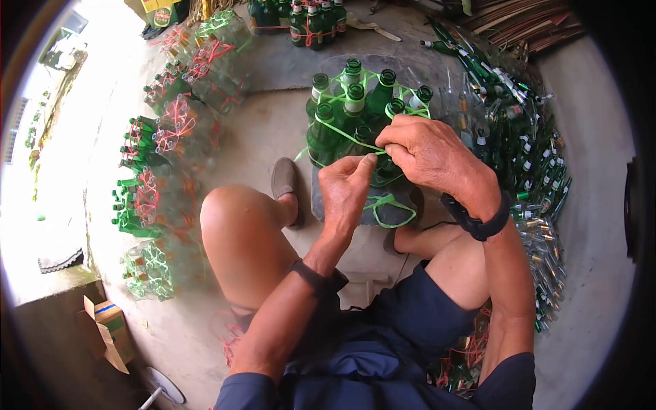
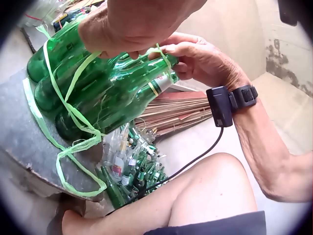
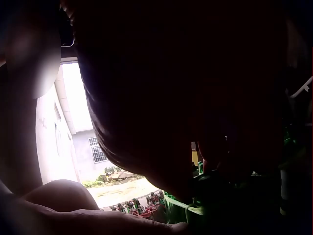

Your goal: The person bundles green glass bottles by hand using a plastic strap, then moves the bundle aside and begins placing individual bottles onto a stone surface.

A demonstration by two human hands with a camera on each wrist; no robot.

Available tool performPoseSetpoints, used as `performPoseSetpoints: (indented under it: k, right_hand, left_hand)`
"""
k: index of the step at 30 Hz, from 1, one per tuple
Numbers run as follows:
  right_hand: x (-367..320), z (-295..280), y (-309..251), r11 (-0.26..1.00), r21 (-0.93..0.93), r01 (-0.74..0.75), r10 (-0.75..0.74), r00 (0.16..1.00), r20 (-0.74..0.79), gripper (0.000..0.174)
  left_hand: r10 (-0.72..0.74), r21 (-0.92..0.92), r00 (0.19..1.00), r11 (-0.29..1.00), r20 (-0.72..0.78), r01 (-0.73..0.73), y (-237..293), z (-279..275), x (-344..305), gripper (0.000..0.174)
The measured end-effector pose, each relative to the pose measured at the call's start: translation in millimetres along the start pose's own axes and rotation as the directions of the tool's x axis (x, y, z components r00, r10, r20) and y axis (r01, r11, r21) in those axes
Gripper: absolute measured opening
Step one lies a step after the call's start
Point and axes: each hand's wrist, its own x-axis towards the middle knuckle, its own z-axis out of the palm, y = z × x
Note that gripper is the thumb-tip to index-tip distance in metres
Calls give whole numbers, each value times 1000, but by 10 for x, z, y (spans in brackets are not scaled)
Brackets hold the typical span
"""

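Observation:
Several green glass bottles (image 1: 322, 140) stand upright in a cluster on a dark low stand (image 1: 320, 195), with green plastic twine (image 1: 331, 125) running around their necks. At the near side of the cluster, my left hand (image 1: 342, 188) pinches the twine between thumb and forefinger. My right hand (image 1: 441, 154) is just above and to the right, thumb and fingers curled on the twine at a near bottle neck. In the left wrist view, a loose twine loop (image 2: 63, 171) lies at the stand's edge below the bottles (image 2: 117, 93). The right wrist view is mostly dark, filled by a hand.
Tied bottle bundles (image 1: 140, 147) line the floor on the left. A large heap of loose bottles (image 1: 526, 157) lies at the right. More bundled bottles (image 1: 316, 27) stand at the back. An open cardboard box (image 1: 113, 331) sits lower left. My knees flank the stand.

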Motion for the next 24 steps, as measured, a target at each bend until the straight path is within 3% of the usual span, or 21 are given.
performPoseSetpoints:
  k: [3,5,9,10,12,16,18,21,24]
  right_hand:
    - [121,-34,64,998,-56,-15,23,990,139,24]
    - [213,-57,133,991,97,-92,54,939,340,28]
    - [353,-156,148,993,88,-76,19,855,518,34]
    - [378,-164,127,993,86,-77,21,853,521,34]
    - [421,-165,84,994,-106,-22,78,826,558,34]
    - [378,-158,21,989,-141,48,31,860,509,25]
    - [307,-190,-120,929,-336,155,-36,942,334,18]
    - [311,-266,-269,854,-496,155,-1,955,296,16]
    - [346,-345,-253,836,-508,208,11,920,393,15]
  left_hand:
    - [7,84,999,996,-39,-3,2,29,23,32]
    - [36,101,997,995,-73,-28,-30,63,32,34]
    - [-18,89,996,996,-82,26,-26,82,65,37]
    - [-21,89,996,996,-81,29,-24,83,69,37]
    - [-44,55,996,997,-76,48,-51,94,62,39]
    - [-47,64,996,997,-82,53,-96,97,80,40]
    - [-56,67,996,996,-73,61,-103,79,68,40]
    - [-67,84,996,994,-51,71,-100,74,55,40]
    - [-65,78,997,995,-46,68,-145,84,65,40]
